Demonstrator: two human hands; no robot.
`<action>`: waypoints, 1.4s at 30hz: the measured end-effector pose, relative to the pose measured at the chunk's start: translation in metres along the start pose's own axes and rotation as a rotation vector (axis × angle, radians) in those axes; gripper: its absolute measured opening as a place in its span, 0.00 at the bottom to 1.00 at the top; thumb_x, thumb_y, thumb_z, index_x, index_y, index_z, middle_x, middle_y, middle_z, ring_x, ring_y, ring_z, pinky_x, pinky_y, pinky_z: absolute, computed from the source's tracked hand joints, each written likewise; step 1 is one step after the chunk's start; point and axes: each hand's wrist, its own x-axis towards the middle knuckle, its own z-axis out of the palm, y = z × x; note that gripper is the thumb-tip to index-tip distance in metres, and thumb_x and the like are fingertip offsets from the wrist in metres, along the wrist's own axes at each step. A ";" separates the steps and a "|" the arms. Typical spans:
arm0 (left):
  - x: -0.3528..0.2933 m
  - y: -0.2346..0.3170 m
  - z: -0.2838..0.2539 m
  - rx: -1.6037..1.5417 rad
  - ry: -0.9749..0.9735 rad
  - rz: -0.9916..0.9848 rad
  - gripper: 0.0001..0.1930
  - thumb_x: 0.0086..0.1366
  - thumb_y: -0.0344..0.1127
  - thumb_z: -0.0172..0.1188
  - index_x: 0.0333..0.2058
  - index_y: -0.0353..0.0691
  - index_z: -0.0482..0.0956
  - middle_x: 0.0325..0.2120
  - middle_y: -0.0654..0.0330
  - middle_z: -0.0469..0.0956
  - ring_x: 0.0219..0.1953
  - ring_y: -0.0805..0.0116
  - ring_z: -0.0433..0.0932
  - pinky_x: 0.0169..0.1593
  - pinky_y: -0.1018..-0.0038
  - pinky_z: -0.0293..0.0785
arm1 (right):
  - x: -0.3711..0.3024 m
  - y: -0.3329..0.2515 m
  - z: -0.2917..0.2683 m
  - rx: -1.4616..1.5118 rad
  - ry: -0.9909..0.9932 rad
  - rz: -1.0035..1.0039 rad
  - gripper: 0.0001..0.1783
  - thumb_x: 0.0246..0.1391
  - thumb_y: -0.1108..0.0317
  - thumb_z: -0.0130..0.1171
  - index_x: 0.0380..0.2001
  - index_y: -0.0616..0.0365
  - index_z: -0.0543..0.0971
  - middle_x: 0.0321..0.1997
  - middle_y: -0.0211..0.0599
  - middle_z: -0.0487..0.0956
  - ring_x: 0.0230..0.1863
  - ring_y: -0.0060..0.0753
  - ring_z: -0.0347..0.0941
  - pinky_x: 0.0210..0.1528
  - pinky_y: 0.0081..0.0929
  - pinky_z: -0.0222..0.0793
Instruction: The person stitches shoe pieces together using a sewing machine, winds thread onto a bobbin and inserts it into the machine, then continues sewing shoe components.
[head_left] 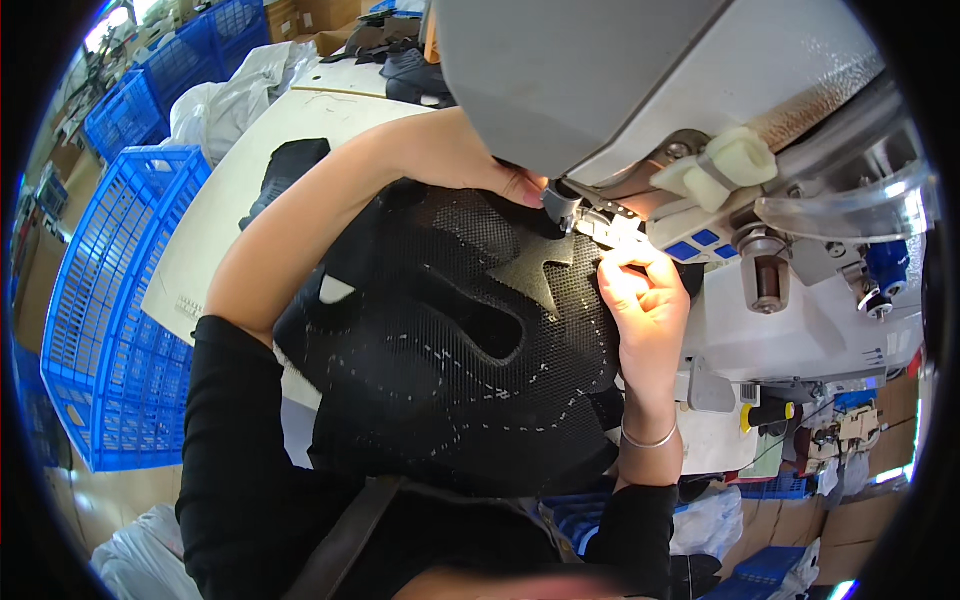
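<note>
A large black mesh fabric piece (470, 400), with a long oval opening and rows of white dashed marks, drapes from the sewing machine (590, 80) toward my body. A smaller dark, pointed patch (530, 270) lies on it, close to the lit presser foot (600, 228). My left hand (455, 150) reaches round the far side and grips the fabric's far edge; its thumb shows, while the machine head hides other fingers. Right of the presser foot, my right hand (645, 295) is closed, thumb and fingers pinching at the fabric's edge under the lamp light.
Blue plastic crates (120, 310) stand at the left beside the pale table (190, 265). More dark pieces (410, 75) lie at the table's far end, near a white plastic bag (235, 95). A clear curved guard (850, 212) juts out at the right, and a yellow-and-black thread cone (768, 415) lies below.
</note>
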 end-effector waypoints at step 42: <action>-0.052 0.028 0.046 0.661 0.307 0.526 0.12 0.52 0.29 0.59 0.36 0.32 0.79 0.41 0.54 0.79 0.45 0.59 0.79 0.52 0.63 0.75 | -0.020 -0.048 0.031 -1.290 -0.112 -0.710 0.23 0.35 0.68 0.64 0.40 0.59 0.74 0.40 0.38 0.73 0.39 0.38 0.70 0.42 0.35 0.64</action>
